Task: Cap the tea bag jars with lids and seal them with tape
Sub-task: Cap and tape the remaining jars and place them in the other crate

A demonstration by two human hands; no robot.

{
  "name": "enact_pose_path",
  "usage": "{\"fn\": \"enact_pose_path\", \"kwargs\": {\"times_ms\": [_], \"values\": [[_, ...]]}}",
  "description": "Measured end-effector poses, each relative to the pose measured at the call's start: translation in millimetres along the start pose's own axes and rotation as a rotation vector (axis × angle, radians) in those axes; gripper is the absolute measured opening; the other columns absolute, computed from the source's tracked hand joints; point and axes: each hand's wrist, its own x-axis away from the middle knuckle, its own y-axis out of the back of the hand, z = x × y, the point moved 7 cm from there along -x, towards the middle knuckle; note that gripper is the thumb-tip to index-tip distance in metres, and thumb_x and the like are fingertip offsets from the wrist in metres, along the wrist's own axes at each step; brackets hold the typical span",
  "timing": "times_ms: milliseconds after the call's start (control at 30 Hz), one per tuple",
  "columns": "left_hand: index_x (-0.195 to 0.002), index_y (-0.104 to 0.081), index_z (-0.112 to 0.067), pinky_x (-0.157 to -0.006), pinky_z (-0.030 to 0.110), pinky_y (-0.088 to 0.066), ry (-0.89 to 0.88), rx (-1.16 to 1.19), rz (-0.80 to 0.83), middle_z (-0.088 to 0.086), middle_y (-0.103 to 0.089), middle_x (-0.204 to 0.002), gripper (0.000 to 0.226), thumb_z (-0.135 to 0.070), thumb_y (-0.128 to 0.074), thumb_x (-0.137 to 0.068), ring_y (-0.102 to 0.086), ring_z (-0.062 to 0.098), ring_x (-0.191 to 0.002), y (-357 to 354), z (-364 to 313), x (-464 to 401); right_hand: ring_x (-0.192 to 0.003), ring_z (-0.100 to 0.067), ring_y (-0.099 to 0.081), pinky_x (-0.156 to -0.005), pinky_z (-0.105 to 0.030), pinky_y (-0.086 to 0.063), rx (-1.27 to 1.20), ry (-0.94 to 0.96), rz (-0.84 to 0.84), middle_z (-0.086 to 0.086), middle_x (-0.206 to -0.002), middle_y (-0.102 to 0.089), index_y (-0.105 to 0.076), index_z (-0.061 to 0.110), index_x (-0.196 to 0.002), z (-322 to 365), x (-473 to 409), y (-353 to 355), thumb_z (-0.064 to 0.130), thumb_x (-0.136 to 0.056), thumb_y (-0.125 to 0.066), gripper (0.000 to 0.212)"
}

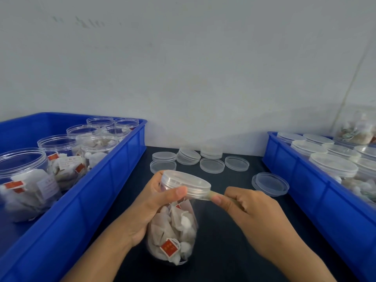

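Pale, scuffed wall closes off the back of a dark tabletop, and at centre-bottom sits my work: a clear tea bag jar, tilted, already wearing its clear lid. My left hand grasps the jar's neck, thumb pressed onto the lid rim. My right hand pinches a strip of translucent tape whose free end touches the lid's edge at about 3 o'clock from the jar.

Loose lids lie scattered at 12 o'clock. At 9 o'clock a blue crate holds uncapped jars of tea bags; at 3 o'clock a second blue crate holds capped jars.

I judge the sealing has just begun. Risks: the tape could fold onto itself or wrinkle if I let tension drop, or ride above the seam so the lid and jar aren't bridged; the tilted jar could twist in my grasp and skew the wrap.

Red tags on the tea bags and white slips in the left-hand jars carry printing, too small and blurred to read.
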Motion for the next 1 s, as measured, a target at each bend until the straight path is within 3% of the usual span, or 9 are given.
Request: {"fn": "enact_pose_path", "kwargs": {"times_ms": [567,633,733,800,867,900,1000], "values": [[-0.123,-0.050,-0.021,-0.071,0.021,-0.056,-0.039,-0.009,0.068,0.000,-0.072,-0.108,0.113,-0.066,-0.088,-0.026,-0.070,0.017,-0.099,-7.3,1.2,1.7,-0.055,-0.010,-0.039,-0.059,-0.029,-0.042,0.003,-0.058,-0.002,0.002,-0.059,-0.044,-0.047,0.015,-0.073,-1.7,1.6,-6.9,0.082,-0.071,-0.012,0.075],[-0.119,-0.053,-0.020,-0.074,0.025,-0.057,-0.065,-0.059,0.042,0.002,-0.072,-0.108,0.103,-0.068,-0.086,-0.034,-0.070,0.020,-0.100,-5.3,0.4,1.7,-0.054,-0.009,-0.038,-0.057,-0.028,-0.040,-0.048,-0.085,0.001,0.002,-0.058,-0.043,-0.047,0.013,-0.073,-4.5,3.2,-8.2,0.081,-0.072,-0.016,0.075],[-0.111,-0.064,-0.025,-0.079,0.030,-0.057,-0.109,-0.084,0.018,0.005,-0.071,-0.110,0.061,-0.060,-0.077,-0.063,-0.069,0.022,-0.101,-6.5,-5.0,5.0,-0.053,-0.009,-0.039,-0.054,-0.024,-0.037,-0.039,-0.098,-0.004,0.002,-0.058,-0.045,-0.047,0.016,-0.069,-4.4,5.4,-6.4,0.082,-0.072,-0.015,0.073],[-0.116,-0.062,-0.038,-0.085,0.031,-0.055,-0.188,-0.130,-0.058,-0.010,-0.070,-0.114,0.044,-0.058,-0.065,-0.078,-0.067,0.010,-0.104,-6.0,-9.9,7.1,-0.053,-0.010,-0.041,-0.054,-0.023,-0.037,-0.012,-0.102,-0.007,0.002,-0.057,-0.046,-0.045,0.019,-0.067,-1.4,6.1,-5.5,0.082,-0.071,-0.012,0.071],[-0.128,-0.046,-0.045,-0.085,0.025,-0.050,-0.286,-0.217,-0.179,-0.034,-0.065,-0.106,0.055,-0.063,-0.055,-0.076,-0.062,-0.009,-0.101,-3.5,-16.2,11.6,-0.055,-0.010,-0.046,-0.057,-0.024,-0.041,-0.001,-0.121,-0.004,0.004,-0.059,-0.049,-0.047,0.021,-0.069,1.6,7.3,-7.1,0.081,-0.070,-0.009,0.071],[-0.127,-0.043,-0.047,-0.085,0.024,-0.049,-0.307,-0.254,-0.206,-0.037,-0.064,-0.103,0.056,-0.070,-0.055,-0.077,-0.061,-0.012,-0.099,-4.7,-18.4,13.5,-0.056,-0.010,-0.047,-0.057,-0.025,-0.042,0.002,-0.134,-0.007,0.004,-0.060,-0.050,-0.047,0.022,-0.070,3.0,8.0,-8.3,0.081,-0.070,-0.008,0.071],[-0.118,-0.050,-0.046,-0.088,0.025,-0.050,-0.296,-0.397,-0.200,-0.031,-0.065,-0.107,0.080,-0.087,-0.063,-0.050,-0.063,-0.007,-0.102,-12.3,-17.5,14.7,-0.054,-0.010,-0.044,-0.053,-0.022,-0.035,0.035,-0.145,-0.025,0.005,-0.061,-0.048,-0.039,0.024,-0.068,9.5,11.7,-11.5,0.079,-0.074,-0.007,0.063]]}}
